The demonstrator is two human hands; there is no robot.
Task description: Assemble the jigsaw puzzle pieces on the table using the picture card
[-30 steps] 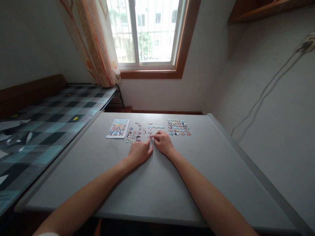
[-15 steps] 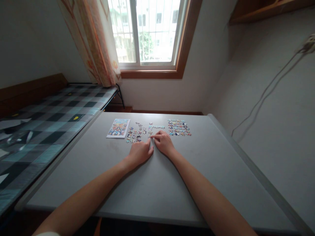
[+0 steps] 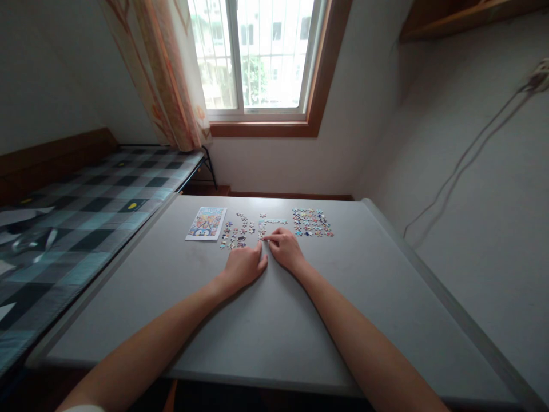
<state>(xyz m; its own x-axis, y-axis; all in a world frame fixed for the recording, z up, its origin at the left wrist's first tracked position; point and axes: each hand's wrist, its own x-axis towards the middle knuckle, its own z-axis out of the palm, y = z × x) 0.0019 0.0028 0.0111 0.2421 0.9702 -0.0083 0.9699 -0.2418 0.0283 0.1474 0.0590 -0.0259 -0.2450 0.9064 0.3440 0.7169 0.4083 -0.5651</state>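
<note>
On the table, a partly joined jigsaw puzzle [image 3: 274, 221] forms a corner: one strip along the top and one down its left side. At the low end of the left strip both my hands meet on a small puzzle piece [image 3: 261, 238], mostly covered by fingertips. My left hand [image 3: 243, 266] is curled, its index fingertip against the piece from below and the thumb out to the right. My right hand [image 3: 285, 246] reaches in from the right, index finger stretched to the piece, other fingers folded.
Loose puzzle pieces [image 3: 234, 236] lie left of the strips, and a larger spread of pieces [image 3: 312, 223] lies to the right. A printed picture sheet [image 3: 206, 224] rests at the left. Beyond the table [image 3: 257, 332] stand a bed with a checked cover [image 3: 98, 189] and a window [image 3: 270, 57].
</note>
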